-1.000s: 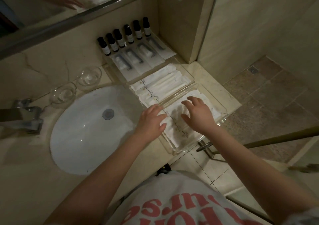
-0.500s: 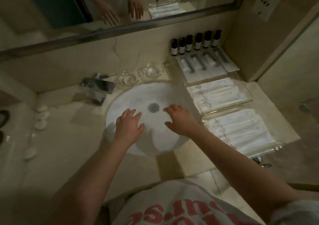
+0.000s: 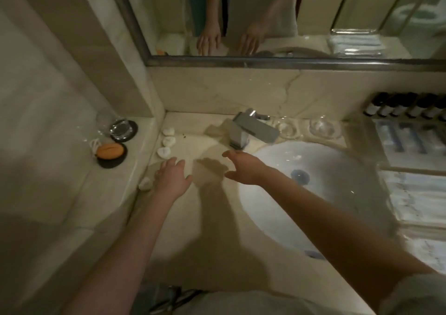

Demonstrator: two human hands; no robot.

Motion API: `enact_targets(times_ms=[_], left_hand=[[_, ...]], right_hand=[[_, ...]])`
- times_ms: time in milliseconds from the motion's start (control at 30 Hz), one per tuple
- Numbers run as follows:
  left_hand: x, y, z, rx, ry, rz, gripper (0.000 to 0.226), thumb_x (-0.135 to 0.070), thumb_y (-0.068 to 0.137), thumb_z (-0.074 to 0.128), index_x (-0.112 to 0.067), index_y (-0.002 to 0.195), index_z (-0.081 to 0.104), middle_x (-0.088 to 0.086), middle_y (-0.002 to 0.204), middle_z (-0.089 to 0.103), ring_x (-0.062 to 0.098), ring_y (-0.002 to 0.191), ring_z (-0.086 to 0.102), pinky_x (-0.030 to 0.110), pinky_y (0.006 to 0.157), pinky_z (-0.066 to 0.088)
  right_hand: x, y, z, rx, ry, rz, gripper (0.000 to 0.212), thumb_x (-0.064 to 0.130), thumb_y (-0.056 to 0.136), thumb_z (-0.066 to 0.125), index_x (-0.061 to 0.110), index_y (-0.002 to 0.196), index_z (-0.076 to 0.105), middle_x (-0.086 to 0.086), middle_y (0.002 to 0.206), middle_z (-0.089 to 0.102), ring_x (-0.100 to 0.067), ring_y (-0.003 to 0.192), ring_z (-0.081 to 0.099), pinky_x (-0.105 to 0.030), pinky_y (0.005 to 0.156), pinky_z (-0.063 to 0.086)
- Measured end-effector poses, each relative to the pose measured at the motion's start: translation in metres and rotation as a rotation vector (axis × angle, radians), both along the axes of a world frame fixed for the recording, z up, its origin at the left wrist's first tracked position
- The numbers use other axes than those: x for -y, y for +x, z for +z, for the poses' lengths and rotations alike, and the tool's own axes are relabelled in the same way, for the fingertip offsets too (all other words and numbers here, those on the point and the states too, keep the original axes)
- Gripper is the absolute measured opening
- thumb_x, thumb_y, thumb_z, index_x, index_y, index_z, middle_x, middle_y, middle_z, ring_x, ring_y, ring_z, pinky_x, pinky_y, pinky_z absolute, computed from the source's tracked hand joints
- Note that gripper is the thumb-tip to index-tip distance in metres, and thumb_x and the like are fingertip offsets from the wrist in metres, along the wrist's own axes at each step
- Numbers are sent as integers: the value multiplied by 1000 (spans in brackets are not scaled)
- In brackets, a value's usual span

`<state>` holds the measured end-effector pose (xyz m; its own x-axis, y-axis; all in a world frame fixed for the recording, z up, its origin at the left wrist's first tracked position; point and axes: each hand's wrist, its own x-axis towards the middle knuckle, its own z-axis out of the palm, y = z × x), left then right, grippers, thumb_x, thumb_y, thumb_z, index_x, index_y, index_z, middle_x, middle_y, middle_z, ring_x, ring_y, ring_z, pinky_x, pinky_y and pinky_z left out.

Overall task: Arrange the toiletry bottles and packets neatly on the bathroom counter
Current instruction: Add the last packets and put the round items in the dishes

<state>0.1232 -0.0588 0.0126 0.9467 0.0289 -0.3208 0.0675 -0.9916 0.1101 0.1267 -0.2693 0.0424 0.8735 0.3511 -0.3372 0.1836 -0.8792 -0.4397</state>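
Note:
My left hand [image 3: 171,177] hovers open over the marble counter [image 3: 207,218] left of the sink, fingers spread, holding nothing. My right hand [image 3: 243,167] is open too, just left of the white basin [image 3: 321,189] and below the tap. Several small white soaps [image 3: 168,141] lie in a line along the counter's left edge; one [image 3: 145,183] lies right beside my left hand. A row of dark toiletry bottles [image 3: 405,108] stands against the back wall at the far right. White packets [image 3: 420,194] lie in clear trays at the right edge.
A chrome tap [image 3: 251,128] stands behind the basin, with two glass dishes [image 3: 323,127] to its right. On the raised left ledge sit a glass on a dark coaster [image 3: 123,128] and an orange soap on a dark dish [image 3: 111,151]. A mirror [image 3: 265,15] runs above.
My view and both hands swung left: from the packet tray at the right, across the basin, to the counter left of the sink. Both hands stayed empty.

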Motion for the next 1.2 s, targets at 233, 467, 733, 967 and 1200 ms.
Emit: enact_targets(times_ms=[233,467,733,967,1200], left_hand=[[-54,53,-3,33,-56,122,47,-33,88,53,-12,130,46,12,134,45,32,122,44,41,97,40],[-67,90,-28,-31,-178,190,54,-19,81,59,-13,132,44,13,134,44,32,123,45,43,104,41],[-74,104,-61,-4,-84,157,38,-21,86,59,-8,119,47,13,131,39,32,109,53,39,94,43],[-72,110,-68,55,-72,179,30,-23,90,51,-6,114,51,15,124,44,33,101,55,37,89,44],[-68,98,-51,67,-152,267,36,-22,84,63,-5,115,52,14,133,41,33,113,51,38,92,43]], right_hand=[[-71,80,-10,-19,-34,79,61,29,90,59,12,142,32,-14,137,47,-31,116,53,-36,91,45],[-120,155,-32,-27,-35,108,52,26,90,58,12,137,41,-14,133,50,-30,117,52,-35,92,43],[-169,206,-67,-34,-32,63,61,38,86,60,13,136,37,-17,129,45,-36,111,54,-41,88,46],[-187,214,-76,66,-109,137,41,30,92,48,8,126,46,-16,121,47,-34,105,56,-34,74,41],[-168,209,-61,140,-172,93,41,36,81,65,8,111,57,-11,110,60,-28,101,60,-32,72,44]])
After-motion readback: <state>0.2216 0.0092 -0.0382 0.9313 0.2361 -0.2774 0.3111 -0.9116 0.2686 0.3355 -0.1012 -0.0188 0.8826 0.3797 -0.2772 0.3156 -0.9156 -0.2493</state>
